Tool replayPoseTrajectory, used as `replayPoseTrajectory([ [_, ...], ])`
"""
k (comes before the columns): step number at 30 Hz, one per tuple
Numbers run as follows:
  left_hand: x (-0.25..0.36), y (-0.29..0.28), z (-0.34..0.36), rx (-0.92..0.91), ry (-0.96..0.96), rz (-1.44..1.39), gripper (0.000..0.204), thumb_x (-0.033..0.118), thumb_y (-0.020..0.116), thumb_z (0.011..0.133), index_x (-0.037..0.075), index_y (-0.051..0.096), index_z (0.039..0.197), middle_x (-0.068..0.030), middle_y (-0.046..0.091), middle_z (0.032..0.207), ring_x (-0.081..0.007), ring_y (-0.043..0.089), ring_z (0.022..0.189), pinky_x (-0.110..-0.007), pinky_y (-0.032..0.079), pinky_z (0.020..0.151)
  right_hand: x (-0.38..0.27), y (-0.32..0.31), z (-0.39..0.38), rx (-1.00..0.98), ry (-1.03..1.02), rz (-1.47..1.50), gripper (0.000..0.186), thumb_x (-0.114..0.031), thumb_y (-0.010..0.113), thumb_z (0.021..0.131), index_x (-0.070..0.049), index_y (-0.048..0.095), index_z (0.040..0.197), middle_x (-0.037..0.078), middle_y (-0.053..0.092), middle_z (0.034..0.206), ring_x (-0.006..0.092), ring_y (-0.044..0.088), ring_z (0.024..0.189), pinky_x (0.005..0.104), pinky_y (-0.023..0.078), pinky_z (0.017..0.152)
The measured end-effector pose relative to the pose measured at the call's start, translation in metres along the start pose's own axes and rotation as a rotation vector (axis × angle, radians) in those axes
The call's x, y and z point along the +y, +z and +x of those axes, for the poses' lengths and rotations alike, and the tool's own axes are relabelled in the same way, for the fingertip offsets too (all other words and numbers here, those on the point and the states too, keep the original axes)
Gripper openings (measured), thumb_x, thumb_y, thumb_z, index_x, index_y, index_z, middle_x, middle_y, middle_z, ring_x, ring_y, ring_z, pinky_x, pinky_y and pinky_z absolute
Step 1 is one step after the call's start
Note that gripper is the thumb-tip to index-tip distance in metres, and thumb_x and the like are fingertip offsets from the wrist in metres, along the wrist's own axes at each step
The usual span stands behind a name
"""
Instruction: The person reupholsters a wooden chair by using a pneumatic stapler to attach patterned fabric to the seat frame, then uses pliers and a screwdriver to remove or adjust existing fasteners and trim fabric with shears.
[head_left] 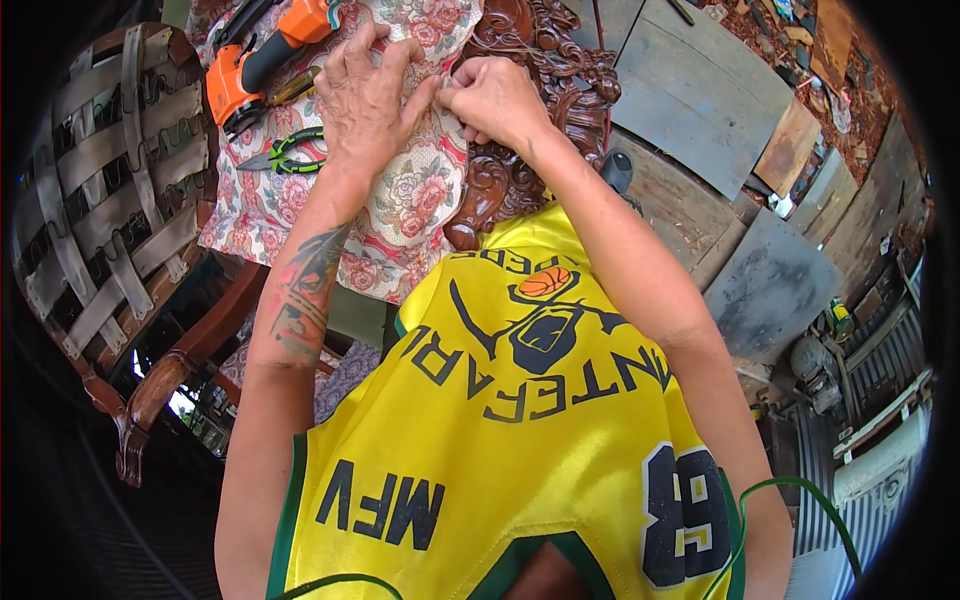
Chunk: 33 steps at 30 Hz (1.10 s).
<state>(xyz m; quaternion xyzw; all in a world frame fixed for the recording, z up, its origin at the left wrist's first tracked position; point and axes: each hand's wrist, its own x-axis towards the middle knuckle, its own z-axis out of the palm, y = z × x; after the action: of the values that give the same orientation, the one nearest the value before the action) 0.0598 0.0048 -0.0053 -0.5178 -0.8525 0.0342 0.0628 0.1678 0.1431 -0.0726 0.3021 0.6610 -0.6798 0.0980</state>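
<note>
The floral upholstery fabric [415, 195] lies spread across the top centre of the frame, its right edge running along a glossy carved wooden frame [490, 195]. At that edge, upper centre, the left hand [365, 95] rests on the cloth with its fingers spread and its thumb stretched out toward the right hand [492, 100]. The right hand's fingertips are bunched beside that thumb; whether they pinch fabric or something small cannot be told. To the left lie green-handled pliers [277, 155] and an orange-and-black power tool [268, 62], both on the cloth. The fabric should be light and soft, prone to wrinkling, best taken by its edge between thumb and fingertip while a flat palm keeps it smooth. The wood looks stiff, probably heavy and slick, with raised scrolls that could chip.
</note>
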Motion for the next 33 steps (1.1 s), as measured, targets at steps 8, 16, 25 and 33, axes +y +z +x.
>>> replayPoseTrajectory([
  [8,-0.004,-0.009,0.003,0.014,0.016,-0.042,0.028,0.032,0.076,0.094,0.024,0.069,0.119,-0.0059,0.055,0.137,-0.0329,0.053,0.124,-0.049,0.043,0.099,-0.010,-0.011,0.003,-0.127,0.127,0.104,0.031,-0.028,0.074,0.090,0.002,0.074,0.085,0.009,0.073,0.071,0.0174,0.074,0.059,0.0305,0.061,0.055],
  [16,-0.027,-0.040,0.005,-0.133,0.272,-0.193,0.027,0.020,0.078,0.091,0.014,0.071,0.117,-0.0083,0.062,0.138,-0.0317,0.057,0.132,-0.047,0.048,0.104,-0.009,-0.003,0.003,-0.080,0.116,0.101,0.030,-0.025,0.076,0.090,0.003,0.073,0.081,0.009,0.073,0.071,0.0170,0.073,0.057,0.0302,0.061,0.054],
  [25,-0.021,-0.042,-0.009,-0.199,0.381,-0.153,0.026,0.008,0.076,0.086,0.010,0.070,0.112,-0.0084,0.063,0.135,-0.0335,0.056,0.135,-0.048,0.047,0.111,0.000,0.008,0.010,-0.020,0.037,-0.094,0.032,-0.028,0.073,0.088,0.003,0.072,0.077,0.014,0.073,0.066,0.0211,0.073,0.057,0.0364,0.060,0.058],
  [33,-0.025,-0.039,-0.009,-0.248,0.408,-0.122,0.033,0.010,0.073,0.088,0.012,0.069,0.121,-0.0056,0.061,0.140,-0.0315,0.048,0.143,-0.050,0.039,0.120,-0.017,0.012,-0.007,0.115,-0.037,-0.329,0.029,-0.024,0.065,0.081,0.000,0.079,0.089,0.027,0.075,0.098,0.0453,0.074,0.093,0.0509,0.059,0.086],
])
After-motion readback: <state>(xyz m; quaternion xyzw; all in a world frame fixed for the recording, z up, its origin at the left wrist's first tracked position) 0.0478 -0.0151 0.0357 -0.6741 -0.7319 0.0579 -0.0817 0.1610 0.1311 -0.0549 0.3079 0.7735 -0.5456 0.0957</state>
